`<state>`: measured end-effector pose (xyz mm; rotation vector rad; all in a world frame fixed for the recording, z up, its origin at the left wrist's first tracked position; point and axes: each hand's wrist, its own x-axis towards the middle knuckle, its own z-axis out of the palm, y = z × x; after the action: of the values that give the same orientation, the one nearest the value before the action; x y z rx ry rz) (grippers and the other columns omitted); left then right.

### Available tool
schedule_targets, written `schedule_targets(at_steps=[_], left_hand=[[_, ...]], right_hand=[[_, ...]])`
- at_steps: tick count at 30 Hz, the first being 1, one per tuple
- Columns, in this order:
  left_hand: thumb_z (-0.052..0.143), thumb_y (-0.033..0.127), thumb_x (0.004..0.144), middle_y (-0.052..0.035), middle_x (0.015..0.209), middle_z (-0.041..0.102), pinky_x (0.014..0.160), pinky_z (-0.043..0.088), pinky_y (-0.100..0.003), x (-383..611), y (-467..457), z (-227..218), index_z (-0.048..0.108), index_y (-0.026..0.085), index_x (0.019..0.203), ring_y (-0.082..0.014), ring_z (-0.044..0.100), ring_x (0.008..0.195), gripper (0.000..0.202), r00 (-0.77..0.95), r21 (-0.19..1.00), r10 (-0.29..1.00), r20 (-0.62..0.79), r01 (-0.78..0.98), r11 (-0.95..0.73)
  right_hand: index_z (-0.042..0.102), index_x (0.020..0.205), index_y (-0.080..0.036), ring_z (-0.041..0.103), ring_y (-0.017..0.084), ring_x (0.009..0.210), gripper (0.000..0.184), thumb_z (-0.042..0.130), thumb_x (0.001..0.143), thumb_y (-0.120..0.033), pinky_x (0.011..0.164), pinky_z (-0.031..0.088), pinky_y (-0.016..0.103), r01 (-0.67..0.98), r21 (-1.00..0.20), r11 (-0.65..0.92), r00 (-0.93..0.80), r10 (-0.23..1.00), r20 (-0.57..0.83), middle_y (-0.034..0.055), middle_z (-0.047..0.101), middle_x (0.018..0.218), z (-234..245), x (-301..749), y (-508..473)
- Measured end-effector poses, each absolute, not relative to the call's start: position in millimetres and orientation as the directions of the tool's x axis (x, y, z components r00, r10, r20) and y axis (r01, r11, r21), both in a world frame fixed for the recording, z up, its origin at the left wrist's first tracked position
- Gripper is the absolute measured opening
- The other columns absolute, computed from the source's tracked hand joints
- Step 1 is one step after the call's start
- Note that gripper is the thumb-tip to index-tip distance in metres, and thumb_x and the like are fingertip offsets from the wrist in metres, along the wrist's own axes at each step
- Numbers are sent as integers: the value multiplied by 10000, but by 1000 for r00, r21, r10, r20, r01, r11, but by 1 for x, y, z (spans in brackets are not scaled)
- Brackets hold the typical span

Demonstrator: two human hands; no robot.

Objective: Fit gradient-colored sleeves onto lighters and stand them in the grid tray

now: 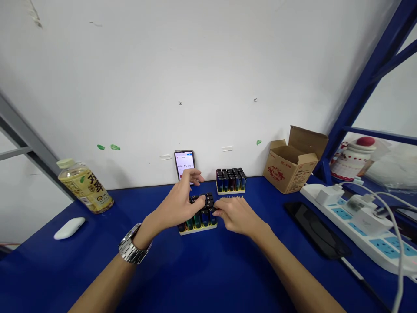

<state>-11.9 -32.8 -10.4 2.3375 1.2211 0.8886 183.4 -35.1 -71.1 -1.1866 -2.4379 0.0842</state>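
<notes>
A blue table [208,274] is seen, with a cardboard box [295,169] at the back right. At its middle stands a tray of lighters [198,219]. The left hand [180,206] is laid across the tops, fingers spread loosely. The right hand [237,215] is curled against the tray's right side; its grip cannot be told. A second tray [230,180] is set just behind.

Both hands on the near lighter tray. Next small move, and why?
Probably press down gently with the left hand to seat the lighters under its fingers, while the right hand steadies the near tray. The left fingers lie across the lighter tops, the right fingertips touch the tray's right side, and the full far tray stands close behind, so pushing back looks cramped.
</notes>
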Motion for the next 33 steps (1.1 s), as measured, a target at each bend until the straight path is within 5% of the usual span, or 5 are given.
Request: schedule_targets(at_steps=[5, 11, 16, 23, 33], left_hand=[[531, 365, 845, -90, 1103, 513, 788, 469, -405, -24, -33, -16, 322, 236, 1142, -238, 534, 1039, 385, 336, 590, 849, 409, 612, -526], [659, 454, 735, -103, 1178, 491, 882, 467, -440, -72, -39, -58, 308, 242, 1192, -255, 528, 1095, 614, 164, 691, 920, 355, 617, -377], [742, 482, 621, -147, 1249, 522, 983, 426, -485, -84, -50, -103, 337, 210, 1248, -301, 513, 1184, 795, 106, 820, 973, 203, 524, -228], [779, 421, 589, -142, 1342, 511, 1041, 390, -476, -46, -56, -108, 209, 204, 1375, -301, 507, 1227, 995, 90, 867, 990, 106, 479, -137], [743, 414, 640, -104, 1252, 581, 985, 444, -431, -37, -29, -102, 370, 196, 1268, -276, 547, 1176, 762, 145, 837, 980, 135, 512, -191]], right_hand=[[574, 568, -187, 478, 124, 483, 367, 595, 822, -452, 487, 231, 235, 725, -465, 508, -444, 861, 248, -6, 546, 507, -66, 201, -28], [591, 736, -178, 574, 200, 663, 274, 637, 707, -446, 639, 423, 297, 655, -735, 175, 284, 845, 454, 27, 599, 654, -91, 256, 15], [404, 1286, -198, 549, 278, 1096, 934, 819, 481, -426, 911, 439, 404, 403, -882, 245, 87, 949, 303, 130, 559, 1221, -118, 258, 50], [433, 1088, -208, 643, 211, 821, 719, 821, 517, -409, 778, 488, 342, 418, -881, 221, -6, 971, 240, 22, 649, 917, -110, 251, 55], [353, 1016, -241, 569, 147, 667, 635, 804, 578, -326, 583, 458, 237, 481, -858, 182, -312, 950, 26, -60, 569, 755, -81, 304, -36]])
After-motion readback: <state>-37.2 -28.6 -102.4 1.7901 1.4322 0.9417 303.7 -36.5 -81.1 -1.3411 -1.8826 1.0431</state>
